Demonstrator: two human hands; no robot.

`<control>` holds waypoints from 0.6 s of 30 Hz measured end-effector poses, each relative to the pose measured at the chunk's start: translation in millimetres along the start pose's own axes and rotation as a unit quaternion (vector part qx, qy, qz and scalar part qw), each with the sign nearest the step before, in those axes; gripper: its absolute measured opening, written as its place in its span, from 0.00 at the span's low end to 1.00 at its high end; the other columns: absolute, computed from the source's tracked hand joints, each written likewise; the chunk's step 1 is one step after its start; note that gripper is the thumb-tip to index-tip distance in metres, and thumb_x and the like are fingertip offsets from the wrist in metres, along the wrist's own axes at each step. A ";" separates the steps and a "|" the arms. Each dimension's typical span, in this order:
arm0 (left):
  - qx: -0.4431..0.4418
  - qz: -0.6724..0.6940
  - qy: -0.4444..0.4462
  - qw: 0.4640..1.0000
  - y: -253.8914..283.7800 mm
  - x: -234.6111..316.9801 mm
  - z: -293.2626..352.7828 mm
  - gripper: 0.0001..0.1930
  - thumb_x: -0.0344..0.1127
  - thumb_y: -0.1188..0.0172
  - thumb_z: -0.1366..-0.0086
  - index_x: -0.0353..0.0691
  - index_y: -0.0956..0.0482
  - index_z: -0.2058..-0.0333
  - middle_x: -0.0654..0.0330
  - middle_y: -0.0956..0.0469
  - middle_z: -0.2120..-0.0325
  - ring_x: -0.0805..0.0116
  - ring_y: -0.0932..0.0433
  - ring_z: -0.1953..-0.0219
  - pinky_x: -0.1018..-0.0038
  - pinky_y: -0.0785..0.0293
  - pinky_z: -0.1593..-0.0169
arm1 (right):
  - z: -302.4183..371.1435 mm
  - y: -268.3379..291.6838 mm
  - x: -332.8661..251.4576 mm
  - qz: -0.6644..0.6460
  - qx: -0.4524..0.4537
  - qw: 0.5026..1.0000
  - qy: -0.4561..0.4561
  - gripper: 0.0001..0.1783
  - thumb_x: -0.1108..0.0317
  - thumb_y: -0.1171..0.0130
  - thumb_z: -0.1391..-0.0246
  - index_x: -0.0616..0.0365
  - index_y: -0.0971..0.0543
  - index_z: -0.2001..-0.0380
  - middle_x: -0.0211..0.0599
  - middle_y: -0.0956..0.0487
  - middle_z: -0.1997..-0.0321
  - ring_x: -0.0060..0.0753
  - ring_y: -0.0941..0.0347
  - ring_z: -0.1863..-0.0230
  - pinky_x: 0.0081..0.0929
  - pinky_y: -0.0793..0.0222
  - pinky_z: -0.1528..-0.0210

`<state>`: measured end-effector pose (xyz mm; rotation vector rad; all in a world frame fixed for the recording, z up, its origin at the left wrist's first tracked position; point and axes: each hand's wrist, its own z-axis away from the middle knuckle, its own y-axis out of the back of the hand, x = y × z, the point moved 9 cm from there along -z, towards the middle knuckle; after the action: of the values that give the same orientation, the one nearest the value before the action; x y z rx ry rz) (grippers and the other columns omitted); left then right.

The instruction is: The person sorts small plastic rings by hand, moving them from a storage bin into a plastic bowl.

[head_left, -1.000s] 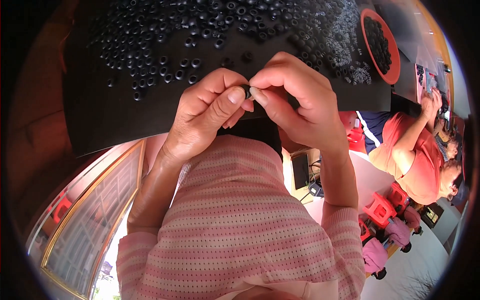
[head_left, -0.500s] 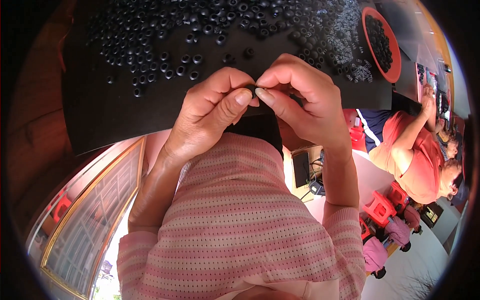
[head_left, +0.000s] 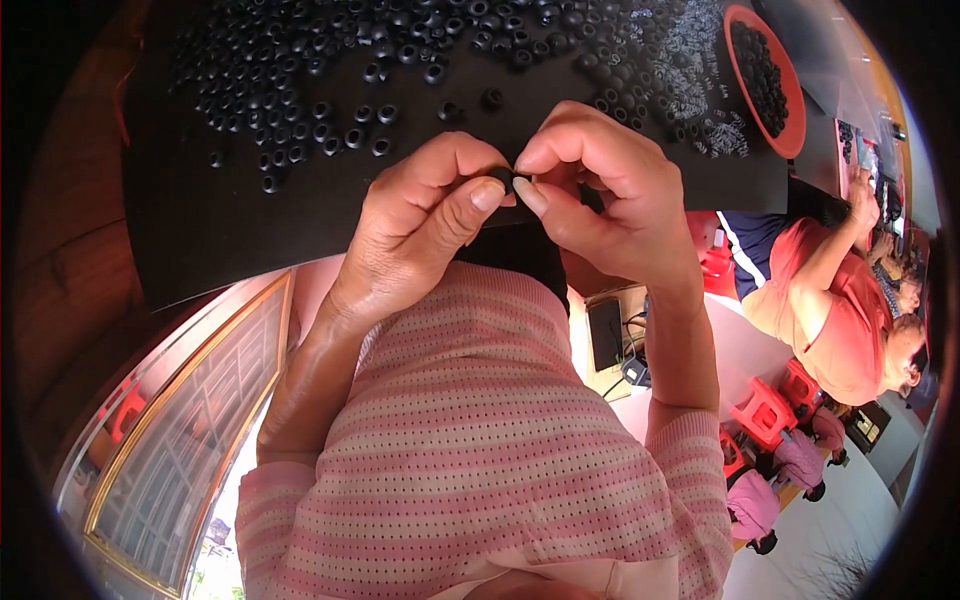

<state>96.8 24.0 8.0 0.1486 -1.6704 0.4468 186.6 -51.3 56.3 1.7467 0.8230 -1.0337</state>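
Observation:
Over the near edge of the black tabletop [head_left: 230,235], both my hands meet fingertip to fingertip. My left hand [head_left: 420,215] pinches a small round black plastic piece [head_left: 504,179] between thumb and forefinger. My right hand [head_left: 620,200] is closed in a pinch right beside it, its thumb and forefinger at the piece's right side. Whatever those right fingertips hold is too small and too covered to make out. Beyond my hands lie many loose black hollow rounded pieces [head_left: 354,138], each with a round opening. Small coiled metal springs [head_left: 690,95] are heaped at the far right.
An orange bowl [head_left: 797,135] full of dark small pieces stands at the table's right edge. To the right, a person in an orange top [head_left: 845,335] sits working. Red stools [head_left: 765,412] and other seated people are farther off. A gold-framed glass panel [head_left: 190,410] is at the lower left.
The whole view has shifted slightly. My right fingertips have drawn a little away from the left ones, and more of the black piece shows between them.

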 end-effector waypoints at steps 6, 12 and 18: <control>0.006 0.030 0.017 0.999 2.0 -4.8 2.0 0.12 0.38 0.50 0.30 0.33 0.27 0.60 0.62 0.26 0.70 0.82 0.36 0.77 0.85 0.39 0.74 | 3.9 8.9 12.9 -0.042 0.051 0.998 -0.012 0.08 0.80 0.39 0.55 0.60 0.26 0.70 0.28 0.30 0.76 0.19 0.35 0.80 0.17 0.38 0.78; 0.006 0.061 0.034 0.998 0.7 -6.7 1.0 0.09 0.35 0.48 0.30 0.35 0.27 0.62 0.70 0.30 0.75 0.85 0.39 0.76 0.87 0.40 0.73 | 0.7 3.5 -0.8 -0.008 0.059 0.998 0.024 0.08 0.80 0.40 0.54 0.60 0.25 0.68 0.29 0.30 0.76 0.19 0.34 0.78 0.17 0.39 0.78; 0.015 0.057 0.034 0.998 -1.1 -4.9 -0.7 0.09 0.35 0.48 0.30 0.34 0.27 0.61 0.69 0.29 0.74 0.85 0.39 0.77 0.87 0.40 0.74 | 2.0 4.1 -10.5 0.050 0.045 0.995 0.078 0.11 0.84 0.40 0.55 0.65 0.24 0.65 0.31 0.29 0.77 0.19 0.35 0.79 0.16 0.40 0.77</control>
<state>98.7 22.5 3.5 0.0597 -1.6115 0.5574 185.0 -55.6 66.8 1.9444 0.7872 -0.8874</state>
